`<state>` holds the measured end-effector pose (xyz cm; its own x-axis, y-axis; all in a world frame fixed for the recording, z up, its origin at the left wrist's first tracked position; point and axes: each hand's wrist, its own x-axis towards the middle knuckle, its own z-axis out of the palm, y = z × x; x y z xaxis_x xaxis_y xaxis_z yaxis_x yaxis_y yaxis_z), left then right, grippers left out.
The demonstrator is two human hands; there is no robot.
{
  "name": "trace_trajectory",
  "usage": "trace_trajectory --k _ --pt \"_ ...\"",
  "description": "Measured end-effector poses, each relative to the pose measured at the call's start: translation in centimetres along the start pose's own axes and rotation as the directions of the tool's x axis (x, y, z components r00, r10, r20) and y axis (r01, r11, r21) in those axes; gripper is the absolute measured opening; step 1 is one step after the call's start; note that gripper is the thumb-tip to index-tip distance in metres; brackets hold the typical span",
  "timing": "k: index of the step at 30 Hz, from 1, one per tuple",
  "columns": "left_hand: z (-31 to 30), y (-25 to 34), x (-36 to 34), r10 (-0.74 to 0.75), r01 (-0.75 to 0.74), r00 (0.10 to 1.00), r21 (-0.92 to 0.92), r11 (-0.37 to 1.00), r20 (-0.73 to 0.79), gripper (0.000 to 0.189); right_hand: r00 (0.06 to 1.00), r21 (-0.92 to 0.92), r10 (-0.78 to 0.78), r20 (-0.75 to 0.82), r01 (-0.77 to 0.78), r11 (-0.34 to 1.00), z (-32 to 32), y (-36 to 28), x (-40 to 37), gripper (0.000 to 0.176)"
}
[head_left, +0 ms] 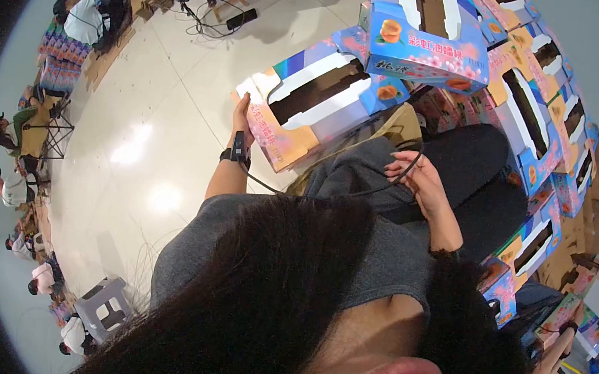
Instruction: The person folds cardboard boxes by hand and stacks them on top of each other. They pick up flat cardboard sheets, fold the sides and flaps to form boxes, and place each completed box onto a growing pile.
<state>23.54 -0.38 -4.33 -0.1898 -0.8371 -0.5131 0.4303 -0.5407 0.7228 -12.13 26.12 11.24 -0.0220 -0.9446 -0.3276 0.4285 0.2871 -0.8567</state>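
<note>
My left hand [243, 118], with a black band and a small device on its wrist, grips the end of a printed cardboard fruit box [305, 139]. The box has peach pictures and a long cut-out in its top, and it rests close in front of my knees. My right hand [422, 182] hovers above my lap, its fingers loosely bent and apart. A thin black cable [336, 193] runs from my left wrist and passes across the right fingers. Another fruit box [433, 51] stands just beyond the held one.
Stacked fruit boxes [526, 113] rise along my right side. A grey plastic stool [105, 305] stands on the tiled floor at lower left. Several people sit along the left wall, and another person's arm [553, 356] shows at lower right. Cables and a black phone-like object [242, 19] lie ahead.
</note>
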Motion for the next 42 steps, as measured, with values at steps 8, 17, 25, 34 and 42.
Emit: trace_trajectory --k 8,17,25,34,42 --pt "0.8 -0.8 -1.0 0.093 -0.093 0.996 -0.029 0.995 -0.017 0.059 1.000 -0.006 -0.002 -0.015 0.002 1.000 -0.3 0.2 -0.1 0.029" --pt "-1.3 -2.5 0.5 0.229 -0.086 0.917 0.399 0.913 -0.327 0.069 1.000 -0.095 -0.017 -0.023 0.014 0.995 -0.3 0.8 0.2 0.026" --pt "-0.3 -2.1 -0.1 0.041 -0.044 0.997 0.051 0.998 0.063 0.060 1.000 -0.086 -0.018 -0.001 0.018 0.996 0.0 0.2 0.0 0.025" --pt "-2.0 -0.4 0.4 -0.163 0.191 0.981 0.630 0.753 -0.103 0.103 0.982 -0.243 0.145 0.118 -0.113 0.963 -0.9 -1.6 1.3 0.026" --pt "-4.4 4.3 10.3 0.223 0.155 0.966 0.984 -0.091 -0.131 0.111 0.975 -0.720 0.207 0.078 -0.089 0.688 -6.5 -10.4 3.7 0.022"
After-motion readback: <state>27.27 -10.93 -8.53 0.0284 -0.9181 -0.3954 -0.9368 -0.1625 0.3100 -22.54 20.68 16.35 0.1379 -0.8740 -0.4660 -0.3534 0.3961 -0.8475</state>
